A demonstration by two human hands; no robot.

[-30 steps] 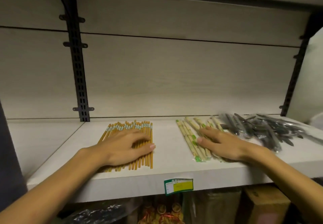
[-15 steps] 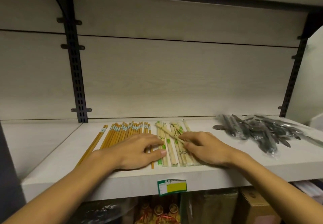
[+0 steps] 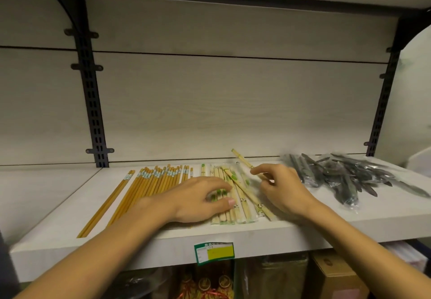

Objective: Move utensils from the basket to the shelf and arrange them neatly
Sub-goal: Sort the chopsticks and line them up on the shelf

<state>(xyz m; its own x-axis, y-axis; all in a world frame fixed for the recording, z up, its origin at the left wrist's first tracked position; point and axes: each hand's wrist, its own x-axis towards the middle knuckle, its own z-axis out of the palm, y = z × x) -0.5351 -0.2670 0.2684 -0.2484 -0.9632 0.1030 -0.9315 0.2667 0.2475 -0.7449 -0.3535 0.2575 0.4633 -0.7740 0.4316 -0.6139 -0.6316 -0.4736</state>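
On the white shelf (image 3: 326,219) lie several brown chopsticks (image 3: 149,182) at the left and pale wrapped bamboo chopsticks (image 3: 242,200) in the middle. My left hand (image 3: 198,199) rests flat across the edge of both groups, fingers on the wrapped ones. My right hand (image 3: 282,189) pinches one wrapped chopstick pair (image 3: 242,159) and holds it lifted, pointing toward the back wall. A pile of dark utensils in clear bags (image 3: 349,177) lies at the right. No basket is in view.
A black upright bracket (image 3: 93,102) stands at the back left and another black bracket (image 3: 382,98) at the back right. A green and yellow price label (image 3: 214,252) hangs on the shelf's front edge. Boxes and packaged goods (image 3: 331,275) sit below.
My right hand has lifted one wrapped chopstick pair off the pale group. My left hand has slid right, onto the wrapped chopsticks.
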